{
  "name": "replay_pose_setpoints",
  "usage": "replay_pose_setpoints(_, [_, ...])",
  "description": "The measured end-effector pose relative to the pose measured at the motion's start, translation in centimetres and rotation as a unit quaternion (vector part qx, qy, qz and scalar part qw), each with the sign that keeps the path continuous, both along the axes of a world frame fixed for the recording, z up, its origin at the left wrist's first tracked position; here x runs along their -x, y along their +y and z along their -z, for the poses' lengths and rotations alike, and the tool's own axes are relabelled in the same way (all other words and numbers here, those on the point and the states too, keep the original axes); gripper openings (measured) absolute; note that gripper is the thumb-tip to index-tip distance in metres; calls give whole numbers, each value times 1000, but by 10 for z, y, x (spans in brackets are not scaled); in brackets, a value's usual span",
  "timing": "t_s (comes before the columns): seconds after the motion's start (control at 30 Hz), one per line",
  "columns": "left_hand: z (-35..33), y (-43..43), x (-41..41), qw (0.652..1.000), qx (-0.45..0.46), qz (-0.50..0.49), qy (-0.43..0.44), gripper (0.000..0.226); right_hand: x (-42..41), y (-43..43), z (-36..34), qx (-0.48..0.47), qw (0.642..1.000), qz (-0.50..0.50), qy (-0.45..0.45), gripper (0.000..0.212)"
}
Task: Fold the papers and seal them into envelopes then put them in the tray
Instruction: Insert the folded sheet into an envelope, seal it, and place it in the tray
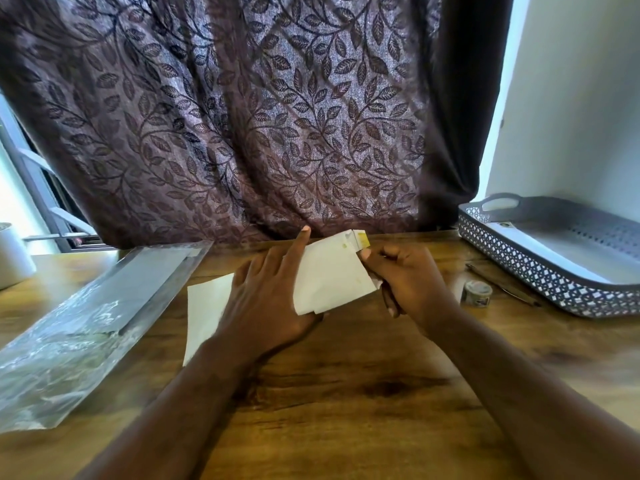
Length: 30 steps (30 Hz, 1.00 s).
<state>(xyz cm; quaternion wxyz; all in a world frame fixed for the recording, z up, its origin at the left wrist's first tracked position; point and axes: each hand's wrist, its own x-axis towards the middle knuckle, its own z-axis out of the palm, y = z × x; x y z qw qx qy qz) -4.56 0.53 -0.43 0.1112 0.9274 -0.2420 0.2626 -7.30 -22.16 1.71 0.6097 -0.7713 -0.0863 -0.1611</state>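
A white envelope (332, 271) is held between both hands just above the middle of the tabletop (346, 393), tilted so its far right corner sits highest. A short yellow strip (363, 240) shows on the flap at that corner. The right hand (408, 278) has its grip closed on the envelope's right end: the thumb presses the face just below the yellow strip and the other fingers are curled in behind the edge. The left hand (263, 292) holds the left end, its index finger (298, 247) straight and lying along the envelope's left edge, the tip pointing away from the person. The thumb is tucked under the lower corner, out of sight.

Under the left hand and wrist a white sheet of paper (204, 313) lies flat on the wood. Further left, a long clear plastic sleeve (86, 323) lies at a slant with pale contents inside, and a white rounded object (12, 258) stands at the left edge, cut off by the frame.

To the right of the hands a small tape roll (478, 292) sits near a thin pen (502, 282), both just beside a grey lattice-sided tray (519, 268) with a handle cut-out; something flat and white lies in it. A dark leaf-patterned curtain (242, 116) hangs behind the tabletop
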Motion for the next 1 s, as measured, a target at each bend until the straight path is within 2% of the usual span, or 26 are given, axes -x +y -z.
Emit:
replay_pose_setpoints(0.07, [-2,2,-1,1000,1,-2,-5,127,3,-2,-4,-53,998,-19,-4,38])
replay_pose_setpoints(0.13, [-2,2,0,1000,2,3,-7,126,6,-1,-5,-60,997,-43,-10,46])
replay_pose_setpoints(0.37, [-1,2,1,1000,5,20,-20,122,16,9,-7,57,991,-123,1,66])
replay_pose_setpoints(0.53, [-4,1,3,1000,5,20,-12,121,14,3,-9,20,991,-129,-9,61])
replay_pose_setpoints(0.67, [-3,2,1,1000,6,25,-4,114,12,6,-4,43,987,-157,-9,58])
replay_pose_setpoints(0.83, [-5,1,3,1000,8,27,-11,113,6,-3,-2,50,987,-154,-4,67])
replay_pose_setpoints(0.93, [-1,0,3,999,-12,14,-33,117,8,0,-6,65,985,-161,15,49])
replay_pose_setpoints(1.0, [0,-1,1,999,-19,-11,-32,125,7,-1,-9,29,996,-89,-12,28])
